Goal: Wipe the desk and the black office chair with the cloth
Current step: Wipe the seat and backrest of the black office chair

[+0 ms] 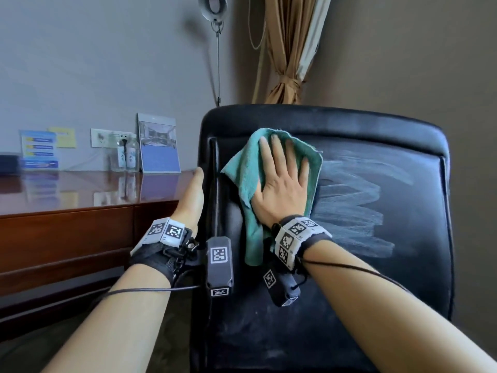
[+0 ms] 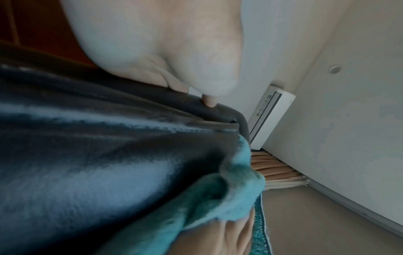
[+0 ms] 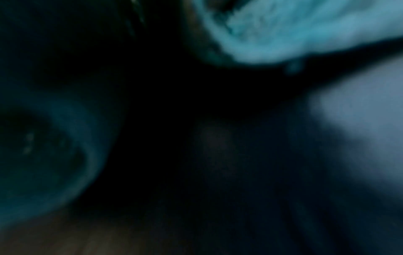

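Pressing cloth point(image 1: 271, 179) flat, black chair point(image 1: 376, 265) back

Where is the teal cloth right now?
In the head view, the teal cloth lies flat on the black chair's upper left backrest, pressed under the right hand.

Cloth point(image 1: 243, 168) is teal; chair point(image 1: 376, 125) is black with pale blue-grey zigzag wipe streaks. Desk point(image 1: 67, 195) is glossy red-brown, curtain point(image 1: 289, 49) tan, wall grey. Wrist bands point(image 1: 297, 232) are white with black square-code markings.
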### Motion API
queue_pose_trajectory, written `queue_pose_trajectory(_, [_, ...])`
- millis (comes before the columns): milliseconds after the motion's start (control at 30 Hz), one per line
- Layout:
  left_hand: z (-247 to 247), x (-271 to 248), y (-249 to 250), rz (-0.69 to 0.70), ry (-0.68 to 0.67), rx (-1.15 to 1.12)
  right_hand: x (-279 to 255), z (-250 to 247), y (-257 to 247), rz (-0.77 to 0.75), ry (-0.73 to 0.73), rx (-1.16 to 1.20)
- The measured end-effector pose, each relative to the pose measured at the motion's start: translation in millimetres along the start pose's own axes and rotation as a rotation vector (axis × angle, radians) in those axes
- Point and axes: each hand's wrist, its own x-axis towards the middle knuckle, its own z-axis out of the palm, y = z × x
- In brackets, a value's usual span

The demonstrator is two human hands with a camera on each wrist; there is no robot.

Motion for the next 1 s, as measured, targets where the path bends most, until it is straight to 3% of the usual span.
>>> queue_pose_trajectory(167, [-7, -11, -6, -0.023, -0.088, -0.16, -66, 10, -14, -0.254, -0.146, 0.054])
queue_pose_trajectory(300, [-13, -16, -12, -0.083, -0.112, -0.265, -16, -7, -20, -0.455, -0.208, -0.017])
queue_pose_trajectory(400, [-25, -16, -11, -0.093, -0.07, -0.373, 32, -2, -51, -0.443, -0.23, -0.069])
queue_pose_trajectory(567, [-41, -17, -19, -0.123, -0.073, -0.494, 1, 9, -69, -0.391, -0.106, -0.021])
queue_pose_trajectory(733, [-49, -29, -28, -0.157, -0.084, -0.504, -68, 9, -56, -0.587, -0.144, 0.081])
queue_pose_trajectory(867, [-48, -43, -41, -0.189, -0.004, -0.48, -57, 7, -46, -0.692, -0.184, 0.054])
queue_pose_trajectory(933, [-46, -47, -44, -0.201, -0.019, -0.469, -29, 5, -38, -0.632, -0.13, 0.017])
queue_pose_trajectory(1000, [-44, -47, -45, -0.194, -0.044, -0.403, 2, 4, -31, -0.356, -0.009, 0.054])
